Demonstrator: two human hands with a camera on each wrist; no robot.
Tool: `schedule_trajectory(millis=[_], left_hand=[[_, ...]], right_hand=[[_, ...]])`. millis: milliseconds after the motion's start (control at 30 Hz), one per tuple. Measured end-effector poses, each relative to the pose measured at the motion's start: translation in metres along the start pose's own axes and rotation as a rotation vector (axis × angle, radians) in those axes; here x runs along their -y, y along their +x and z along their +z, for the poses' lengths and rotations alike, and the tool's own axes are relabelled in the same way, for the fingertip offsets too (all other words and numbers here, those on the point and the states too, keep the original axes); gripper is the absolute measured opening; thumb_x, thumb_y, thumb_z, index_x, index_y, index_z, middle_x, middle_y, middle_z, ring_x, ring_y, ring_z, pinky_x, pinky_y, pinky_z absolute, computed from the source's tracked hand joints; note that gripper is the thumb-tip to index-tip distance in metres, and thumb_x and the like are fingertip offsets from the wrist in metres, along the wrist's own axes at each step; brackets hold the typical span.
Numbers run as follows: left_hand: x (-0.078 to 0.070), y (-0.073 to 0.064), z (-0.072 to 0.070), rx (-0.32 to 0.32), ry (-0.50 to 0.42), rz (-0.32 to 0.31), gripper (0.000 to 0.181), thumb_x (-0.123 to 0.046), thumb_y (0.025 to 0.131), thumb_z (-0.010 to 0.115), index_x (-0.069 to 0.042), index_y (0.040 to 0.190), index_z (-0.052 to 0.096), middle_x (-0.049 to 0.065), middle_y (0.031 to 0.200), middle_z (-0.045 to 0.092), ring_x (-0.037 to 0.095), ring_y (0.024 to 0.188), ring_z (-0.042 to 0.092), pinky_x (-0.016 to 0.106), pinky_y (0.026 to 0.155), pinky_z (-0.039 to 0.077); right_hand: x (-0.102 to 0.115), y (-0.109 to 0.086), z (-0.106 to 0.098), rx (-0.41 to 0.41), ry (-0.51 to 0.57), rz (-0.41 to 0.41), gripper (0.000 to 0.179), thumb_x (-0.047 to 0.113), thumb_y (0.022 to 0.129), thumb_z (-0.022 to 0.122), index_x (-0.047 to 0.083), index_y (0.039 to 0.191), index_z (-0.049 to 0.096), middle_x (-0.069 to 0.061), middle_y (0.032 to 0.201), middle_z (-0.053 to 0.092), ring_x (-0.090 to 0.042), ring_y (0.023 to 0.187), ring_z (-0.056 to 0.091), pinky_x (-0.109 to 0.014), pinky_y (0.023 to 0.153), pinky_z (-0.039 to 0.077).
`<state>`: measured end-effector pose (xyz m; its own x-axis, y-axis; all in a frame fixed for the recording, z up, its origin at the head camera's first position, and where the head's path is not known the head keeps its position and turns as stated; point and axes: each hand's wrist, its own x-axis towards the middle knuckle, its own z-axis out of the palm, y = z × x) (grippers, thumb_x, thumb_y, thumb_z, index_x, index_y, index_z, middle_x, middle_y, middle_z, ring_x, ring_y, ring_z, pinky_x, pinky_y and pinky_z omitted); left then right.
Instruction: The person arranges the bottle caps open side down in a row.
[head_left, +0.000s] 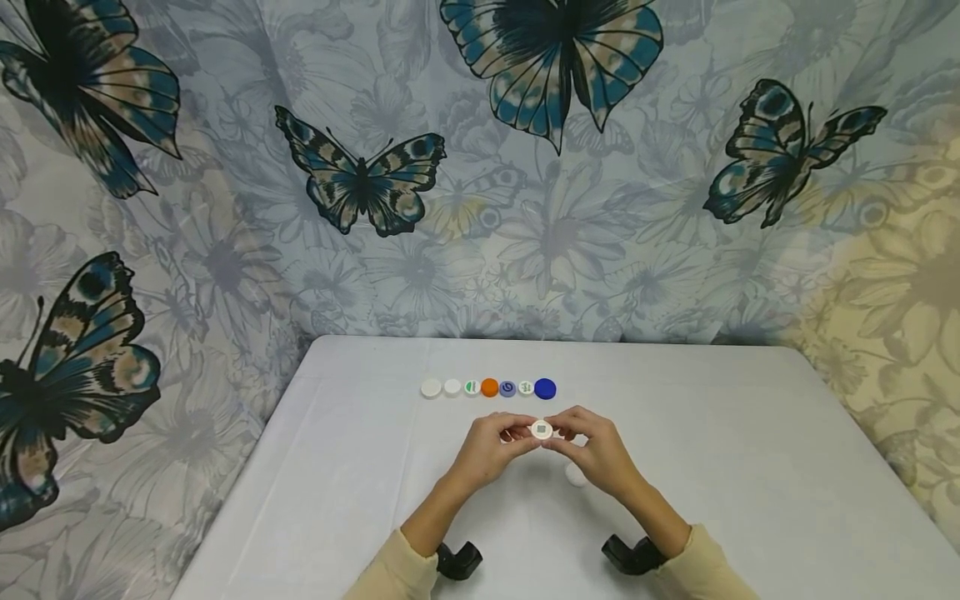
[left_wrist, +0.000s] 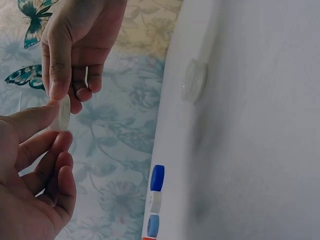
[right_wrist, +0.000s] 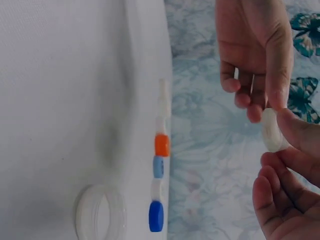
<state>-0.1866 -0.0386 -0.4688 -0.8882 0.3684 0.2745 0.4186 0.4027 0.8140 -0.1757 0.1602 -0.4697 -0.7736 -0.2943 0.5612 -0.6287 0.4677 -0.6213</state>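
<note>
A small white bottle cap (head_left: 542, 429) with a grey square mark on its top is held up above the table between both hands. My left hand (head_left: 486, 447) pinches its left edge between thumb and fingers. On the opposite edge, the thumb and fingers of my right hand (head_left: 602, 452) pinch it too. In the left wrist view the cap (left_wrist: 63, 113) stands on edge between the fingertips. Another white cap (head_left: 575, 475) lies on the table beside my right hand, partly hidden by it in the head view; the right wrist view shows its ring-shaped rim (right_wrist: 101, 214).
Beyond the hands, a row of several caps lies on the white table (head_left: 337, 467): white ones (head_left: 431, 388) at left, then an orange cap (head_left: 489, 387), a light blue cap (head_left: 507, 388) and a dark blue cap (head_left: 545, 388) at right. Butterfly-patterned cloth (head_left: 495, 275) hangs behind.
</note>
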Motion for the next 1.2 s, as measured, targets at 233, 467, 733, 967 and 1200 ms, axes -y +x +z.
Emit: schedule_trajectory(millis=[233,467,733,967,1200], left_hand=[[0.006,0.02,0.006,0.039,0.083,0.015,0.026,-0.026,0.086,0.074,-0.012,0.108,0.075,0.002,0.097,0.073,0.018,0.09,0.062,0.021,0.076,0.051],[0.017,0.052,0.024,0.057,0.225,0.043,0.027,-0.026,0.087,0.073,-0.012,0.111,0.073,0.002,0.097,0.073,0.015,0.09,0.062,0.021,0.078,0.051],[0.03,0.088,0.039,0.113,0.389,0.008,0.025,-0.028,0.088,0.073,-0.014,0.109,0.074,-0.002,0.099,0.073,0.012,0.09,0.06,0.02,0.078,0.046],[0.041,0.112,0.059,0.111,0.352,-0.091,0.028,-0.027,0.087,0.073,-0.012,0.11,0.074,0.002,0.099,0.072,0.014,0.091,0.062,0.022,0.081,0.048],[0.048,0.123,0.069,0.083,0.427,-0.139,0.031,-0.03,0.088,0.073,-0.01,0.111,0.073,0.003,0.098,0.071,0.015,0.088,0.06,0.022,0.079,0.047]], right_hand=[[-0.011,0.009,-0.006,0.049,-0.049,0.076,0.025,0.008,0.076,0.081,0.005,0.1,0.076,-0.001,0.088,0.071,-0.004,0.074,0.057,-0.024,0.064,0.054],[-0.036,0.022,-0.014,0.121,-0.114,0.18,0.026,0.007,0.078,0.08,0.001,0.103,0.074,-0.005,0.087,0.07,-0.008,0.072,0.057,-0.022,0.064,0.051],[-0.076,0.039,-0.017,0.192,-0.157,0.209,0.023,0.005,0.079,0.077,-0.002,0.101,0.073,-0.01,0.087,0.069,-0.019,0.075,0.061,-0.024,0.066,0.051],[-0.103,0.048,-0.019,0.226,-0.192,0.263,0.021,0.002,0.08,0.075,-0.003,0.1,0.072,-0.014,0.088,0.069,-0.021,0.075,0.061,-0.025,0.064,0.048],[-0.12,0.059,-0.013,0.262,-0.19,0.311,0.024,0.006,0.08,0.074,-0.005,0.102,0.072,-0.018,0.092,0.07,-0.022,0.077,0.061,-0.027,0.066,0.046]])
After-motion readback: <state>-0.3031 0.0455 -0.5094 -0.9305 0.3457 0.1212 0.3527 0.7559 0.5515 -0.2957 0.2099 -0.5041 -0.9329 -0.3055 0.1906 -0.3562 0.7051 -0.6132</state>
